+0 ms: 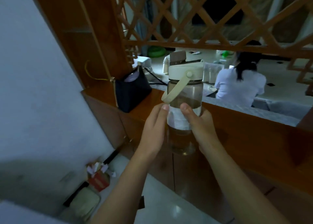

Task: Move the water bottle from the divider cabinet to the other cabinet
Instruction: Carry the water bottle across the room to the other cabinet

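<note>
1. The water bottle [185,95] is see-through and brownish, with a cream lid on top and a cream loop handle hanging down its left side.
2. It stands up straight in the air, in front of the wooden divider cabinet [237,139], held up by both hands.
3. A white label band goes round the middle of the bottle, and there is some water inside.
4. The left hand [153,130] wraps the left side of the bottle, with its thumb pressed on the white band just under the end of the loop handle.
5. The right hand [201,127] wraps the right side, with its thumb lying across the front of the white band.
6. Both hands are closed round the bottle, gripping it together.
7. A dark bag [132,93] sits on the bench top of the divider cabinet, to the left of the bottle and apart from it.
8. A wooden lattice [186,15] rises above the bench.
9. Past the cabinet, a person in a white top [240,88] sits facing away.
10. On the floor at the lower left is a small red box [99,179] with crumpled paper in it.
</note>
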